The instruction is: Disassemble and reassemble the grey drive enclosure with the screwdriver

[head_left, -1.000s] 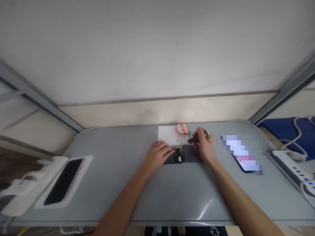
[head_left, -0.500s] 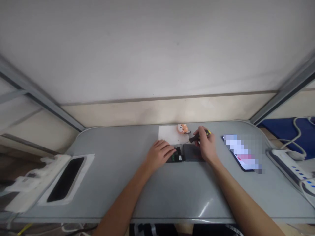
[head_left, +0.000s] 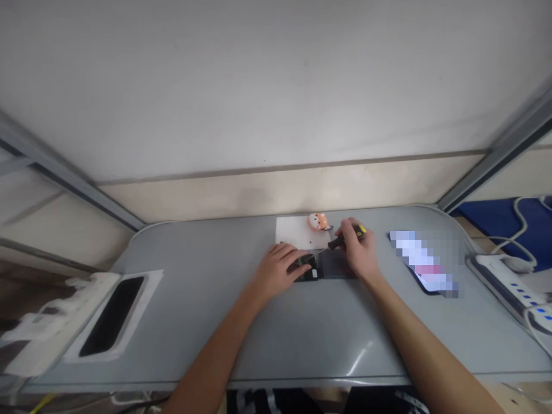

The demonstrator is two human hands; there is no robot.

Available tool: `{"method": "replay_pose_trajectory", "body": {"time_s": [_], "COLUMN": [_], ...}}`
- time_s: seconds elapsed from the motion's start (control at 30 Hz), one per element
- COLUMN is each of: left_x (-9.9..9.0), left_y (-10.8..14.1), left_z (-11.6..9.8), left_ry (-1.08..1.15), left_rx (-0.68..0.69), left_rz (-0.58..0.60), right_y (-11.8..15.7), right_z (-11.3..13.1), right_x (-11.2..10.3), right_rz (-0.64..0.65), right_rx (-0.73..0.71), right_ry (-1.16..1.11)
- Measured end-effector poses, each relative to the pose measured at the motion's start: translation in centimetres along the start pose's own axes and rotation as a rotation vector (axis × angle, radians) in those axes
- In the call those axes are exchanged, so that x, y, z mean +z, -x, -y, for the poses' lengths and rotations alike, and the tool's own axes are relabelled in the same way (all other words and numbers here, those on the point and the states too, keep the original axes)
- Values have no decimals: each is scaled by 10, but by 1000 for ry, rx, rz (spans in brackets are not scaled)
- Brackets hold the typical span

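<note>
A black opened device (head_left: pixel 307 272) with a green circuit board inside lies on the desk. My left hand (head_left: pixel 276 270) grips its left part, thumb and fingers apart over it, hiding that end. A flat dark panel (head_left: pixel 336 265) adjoins it on the right. In my right hand (head_left: pixel 359 248) is a screwdriver (head_left: pixel 340 240) with a black and yellow handle, held by closed fingers. Its shaft slants down and left toward the device's top edge; whether the tip touches a screw is too small to tell. Behind lies a white paper (head_left: pixel 293 231) with a tiny dark speck.
An orange and white animal-faced trinket (head_left: pixel 318 221) sits at the paper's corner. To the right are a lit phone (head_left: pixel 416 261) and a power strip (head_left: pixel 504 287). At left, a dark phone (head_left: pixel 112 316) rests on white paper beside another power strip (head_left: pixel 64 328). A wall closes the desk's back.
My left thumb and fingers have shifted on the device. The screwdriver's tip has moved slightly left, to the device's upper edge. The view has tilted a little.
</note>
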State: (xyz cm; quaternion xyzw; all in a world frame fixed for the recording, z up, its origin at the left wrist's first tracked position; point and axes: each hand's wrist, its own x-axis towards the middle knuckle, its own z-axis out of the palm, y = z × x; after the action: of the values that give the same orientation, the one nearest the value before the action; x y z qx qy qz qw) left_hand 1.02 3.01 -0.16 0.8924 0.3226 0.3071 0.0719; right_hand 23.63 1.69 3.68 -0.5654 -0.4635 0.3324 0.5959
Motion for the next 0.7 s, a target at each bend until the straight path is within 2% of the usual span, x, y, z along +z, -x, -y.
{"method": "replay_pose_trajectory", "body": {"time_s": [0.1,0.23,0.7], "left_x": [-5,-4,3], "left_y": [0,2,2], "left_z": [-4,-4,0], "left_ry": [36,63,100], "left_rx": [-76,-71,-87], "left_rz": [109,227,254], "right_y": [2,5,8], "right_z": [1,-1,-7], "right_x": [0,2,5], "right_rz": [9,48,108], "right_rx": [-88,-132,-184], "right_ry": [74,159,227]}}
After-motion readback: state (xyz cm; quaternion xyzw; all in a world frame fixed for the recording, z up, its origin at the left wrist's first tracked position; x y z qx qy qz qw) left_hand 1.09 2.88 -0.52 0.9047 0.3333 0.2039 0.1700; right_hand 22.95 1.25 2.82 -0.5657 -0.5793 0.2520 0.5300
